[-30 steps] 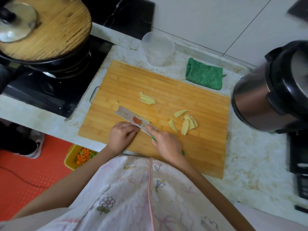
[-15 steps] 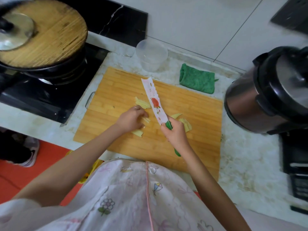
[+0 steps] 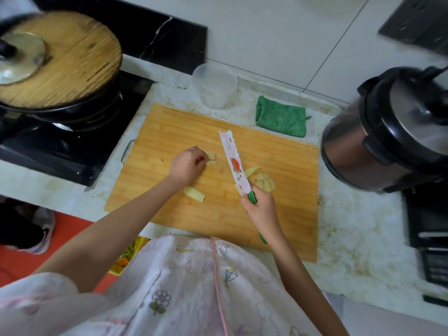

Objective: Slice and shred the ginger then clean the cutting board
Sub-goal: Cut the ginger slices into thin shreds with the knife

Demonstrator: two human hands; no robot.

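Pale yellow ginger stack (image 3: pixel 211 158) pinched under curled fingertips of left hand (image 3: pixel 186 166), partly hidden; single ginger slice (image 3: pixel 195 194) near left wrist; ginger pile (image 3: pixel 264 181) just beyond right hand (image 3: pixel 260 210); all on rectangular bamboo cutting board (image 3: pixel 295 214). Right hand grips green-handled floral-blade knife (image 3: pixel 234 163), handle mostly covered

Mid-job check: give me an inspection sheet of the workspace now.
Surface: rectangular bamboo cutting board on stained marble countertop.
Job's things: pale yellow ginger slices in three spots on the board; floral-printed knife with green handle, blade pointing away.
Clutter: clear plastic tub, folded green cloth behind the board.
Hands: left hand pinches slices; right hand grips the knife handle.
Cables: nothing seen.
Surroundings: black wok with wooden lid left; steel pressure cooker right.
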